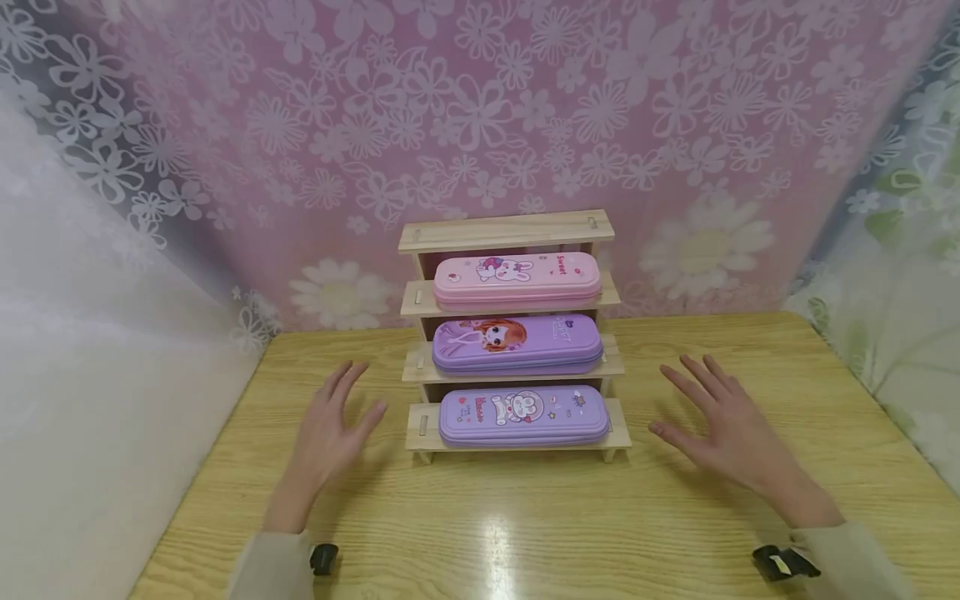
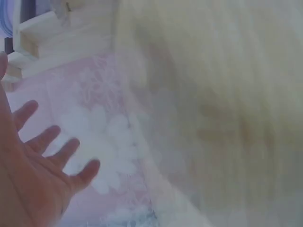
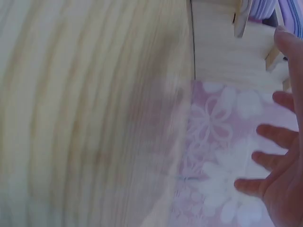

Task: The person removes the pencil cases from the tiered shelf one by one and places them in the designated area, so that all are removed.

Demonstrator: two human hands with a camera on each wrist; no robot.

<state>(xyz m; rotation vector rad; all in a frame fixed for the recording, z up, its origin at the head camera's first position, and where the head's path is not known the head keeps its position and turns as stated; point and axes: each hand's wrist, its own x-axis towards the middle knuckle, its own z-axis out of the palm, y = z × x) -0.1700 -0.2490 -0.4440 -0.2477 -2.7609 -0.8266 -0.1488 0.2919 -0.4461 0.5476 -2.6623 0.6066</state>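
Observation:
A stepped wooden rack (image 1: 506, 232) stands on the table, with three zippered pencil cases lying on its lower steps. Highest is a pink case (image 1: 465, 279) with a bunny picture. Below it lies a purple case (image 1: 457, 346) showing a red-haired girl. The lowest, a lavender case (image 1: 555, 421), carries a white cartoon figure. My left hand (image 1: 326, 442) hovers left of the rack with fingers spread, touching none of it. To the right of the rack is my right hand (image 1: 731, 433), also spread and holding nothing. Both wrist views show the hands (image 2: 35, 179) (image 3: 284, 184) with fingers apart.
The rack's top step bears no case. Behind the wood-grain table (image 1: 480, 517) hangs a pink flowered curtain (image 1: 480, 108). Pale sheets of fabric (image 1: 90, 333) close off the left and right sides. A black strap (image 1: 324, 558) is on the left wrist, another (image 1: 783, 563) on the right.

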